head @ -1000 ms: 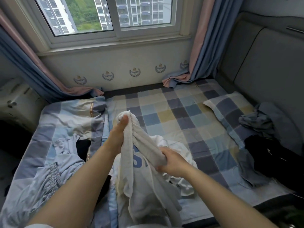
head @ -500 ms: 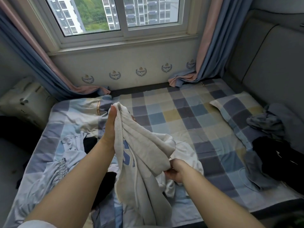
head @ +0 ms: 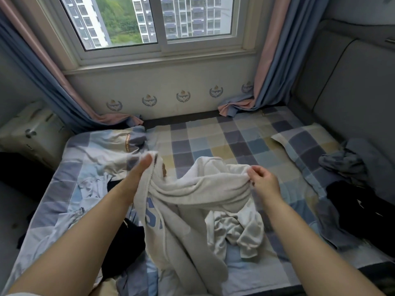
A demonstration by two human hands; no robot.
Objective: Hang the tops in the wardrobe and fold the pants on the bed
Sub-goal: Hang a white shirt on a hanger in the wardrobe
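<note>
Head view: white sweatshirt (head: 192, 210) hangs over the bed (head: 235, 146) at 6 o'clock. Left hand (head: 136, 176) grips one edge; right hand (head: 264, 181) pinches another. Soft, limp, light fabric; judged best held at the shoulders.

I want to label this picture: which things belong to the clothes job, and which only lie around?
Job:
- white top, gripped by left hand and right hand
- dark garments
- bed

Lying about:
- pillow
- curtains
- window
</note>
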